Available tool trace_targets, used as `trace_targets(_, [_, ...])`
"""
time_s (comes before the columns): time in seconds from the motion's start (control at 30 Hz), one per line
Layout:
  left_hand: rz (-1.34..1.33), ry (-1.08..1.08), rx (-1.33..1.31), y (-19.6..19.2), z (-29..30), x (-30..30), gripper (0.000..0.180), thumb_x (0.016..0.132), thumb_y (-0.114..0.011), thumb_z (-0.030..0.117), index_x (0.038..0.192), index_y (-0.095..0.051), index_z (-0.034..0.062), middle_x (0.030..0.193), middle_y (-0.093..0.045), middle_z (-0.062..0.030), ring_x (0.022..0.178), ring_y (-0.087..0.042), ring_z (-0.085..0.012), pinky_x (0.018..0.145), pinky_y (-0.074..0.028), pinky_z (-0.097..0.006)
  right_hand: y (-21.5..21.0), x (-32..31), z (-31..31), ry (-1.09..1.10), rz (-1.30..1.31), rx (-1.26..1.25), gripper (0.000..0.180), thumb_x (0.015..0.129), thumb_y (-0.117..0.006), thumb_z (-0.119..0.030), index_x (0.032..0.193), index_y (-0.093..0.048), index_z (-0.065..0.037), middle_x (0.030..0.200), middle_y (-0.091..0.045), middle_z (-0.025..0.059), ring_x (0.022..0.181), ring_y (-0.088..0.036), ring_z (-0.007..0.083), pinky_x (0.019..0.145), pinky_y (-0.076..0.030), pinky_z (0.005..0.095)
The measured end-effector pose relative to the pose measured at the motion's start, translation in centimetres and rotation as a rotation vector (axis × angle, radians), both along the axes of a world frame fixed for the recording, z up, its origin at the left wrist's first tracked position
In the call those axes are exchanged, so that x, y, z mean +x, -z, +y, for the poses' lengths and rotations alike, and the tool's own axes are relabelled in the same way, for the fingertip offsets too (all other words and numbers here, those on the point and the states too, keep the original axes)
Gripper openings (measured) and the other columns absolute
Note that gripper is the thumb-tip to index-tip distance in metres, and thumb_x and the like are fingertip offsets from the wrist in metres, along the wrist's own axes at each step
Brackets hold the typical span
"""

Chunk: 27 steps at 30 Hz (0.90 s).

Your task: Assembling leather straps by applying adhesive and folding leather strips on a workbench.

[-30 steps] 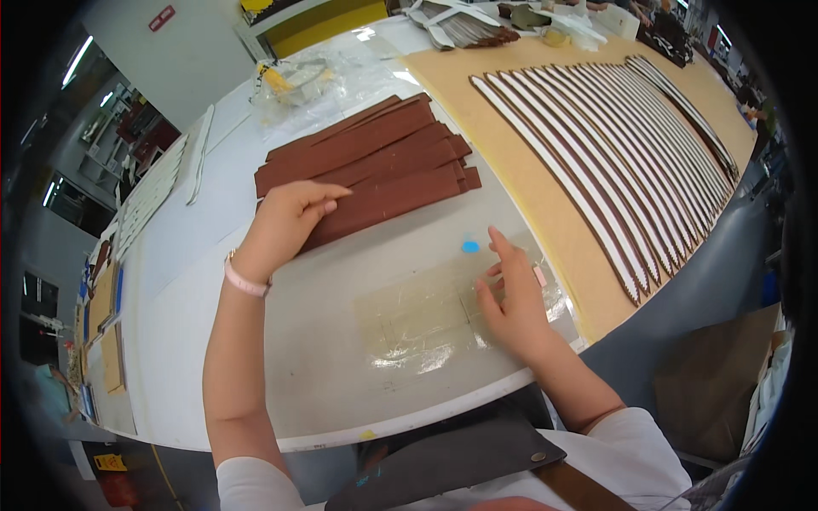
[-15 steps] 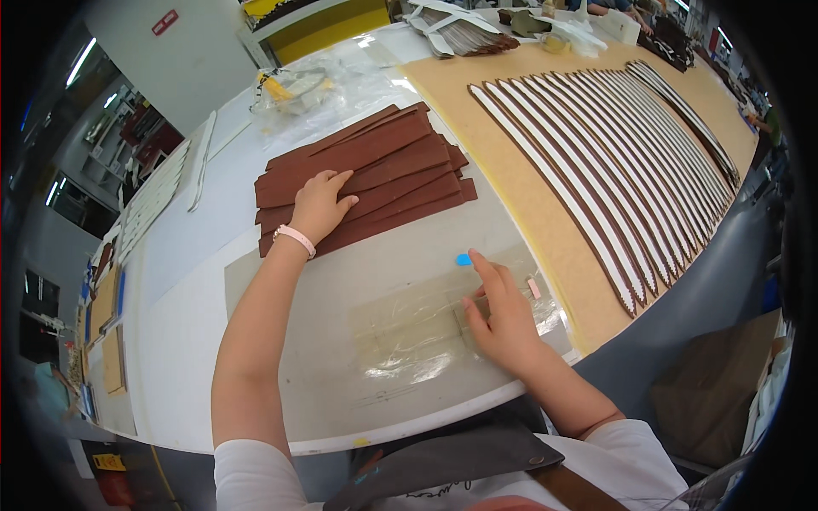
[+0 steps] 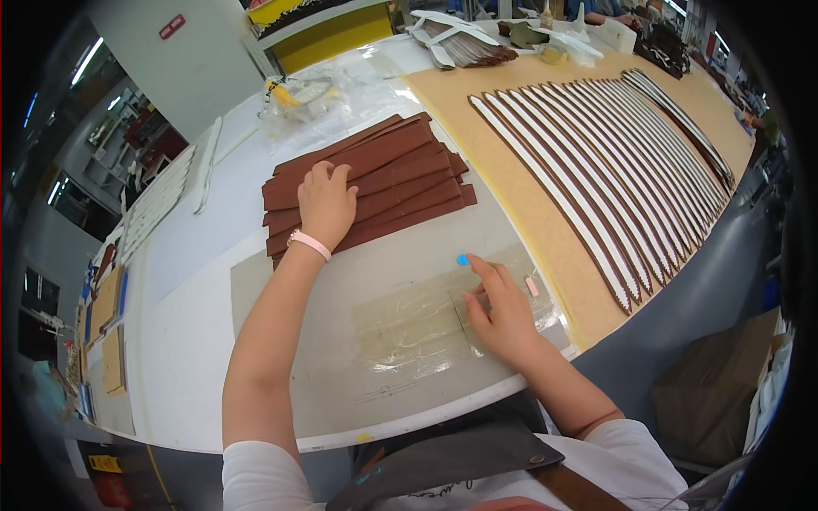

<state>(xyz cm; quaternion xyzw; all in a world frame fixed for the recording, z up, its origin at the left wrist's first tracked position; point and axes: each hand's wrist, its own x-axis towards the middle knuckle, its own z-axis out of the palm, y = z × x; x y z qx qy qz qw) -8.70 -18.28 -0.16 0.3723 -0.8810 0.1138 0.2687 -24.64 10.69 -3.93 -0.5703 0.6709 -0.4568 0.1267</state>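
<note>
Left hand (image 3: 325,203): fingers released, flat on the brown strips (image 3: 400,175).
Right hand (image 3: 498,311): fingers released, resting on the clear sheet (image 3: 409,328).

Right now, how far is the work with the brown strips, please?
Many long strips on white backing already lie in neat rows on the tan board. In hand: the left hand lies flat on the stack of brown strips, and the right hand presses on the clear sheet near a small blue dot. What is left looks like that stack.
</note>
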Motion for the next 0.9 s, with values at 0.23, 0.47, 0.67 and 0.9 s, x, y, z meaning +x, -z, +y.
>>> trace_targets(0.23, [0.619,0.897,1.339,-11.7,19.6,1.1,0.016,0.093,-0.069,0.004,0.104,-0.058,0.0061,0.096,-0.057,-0.0005,0.085,-0.053,-0.0079,0.073,-0.046,-0.024,-0.2,0.0,0.2,0.009,-0.073,-0.001,0.054,0.091,-0.065,-0.007,0.143,-0.05,-0.003,0.122,-0.06,0.0186,0.089,-0.065,0.0338,0.077,-0.054,0.0424])
trace_targets(0.47, [-0.523,2.189,1.554,-15.9,22.7,4.4,0.024,0.097,-0.058,0.024,0.084,-0.061,0.004,0.074,-0.064,-0.0158,0.068,-0.064,-0.0398,0.054,-0.046,-0.048,0.4,0.1,-0.1,0.001,-0.034,-0.042,0.053,0.092,-0.064,-0.006,0.144,-0.049,-0.005,0.118,-0.062,0.0165,0.085,-0.066,0.0291,0.074,-0.054,0.0407])
trace_targets(0.67, [-0.429,2.227,1.348,-16.9,24.3,4.9,0.02,0.098,-0.059,0.017,0.085,-0.064,0.0019,0.08,-0.065,-0.017,0.07,-0.063,-0.0372,0.055,-0.047,-0.045,1.0,-0.3,-0.2,0.014,-0.031,-0.094,0.054,0.092,-0.065,-0.006,0.145,-0.049,-0.005,0.114,-0.063,0.0151,0.08,-0.064,0.0246,0.071,-0.053,0.037])
trace_targets(0.9, [0.034,2.018,1.248,-15.9,25.7,8.0,0.019,0.099,-0.062,0.015,0.107,-0.071,0.001,0.081,-0.065,-0.0102,0.069,-0.063,-0.0272,0.065,-0.051,-0.045,1.5,-0.3,-0.3,0.006,-0.04,-0.074,0.055,0.093,-0.064,-0.004,0.146,-0.049,-0.006,0.109,-0.064,0.0121,0.076,-0.063,0.0212,0.069,-0.053,0.0344])
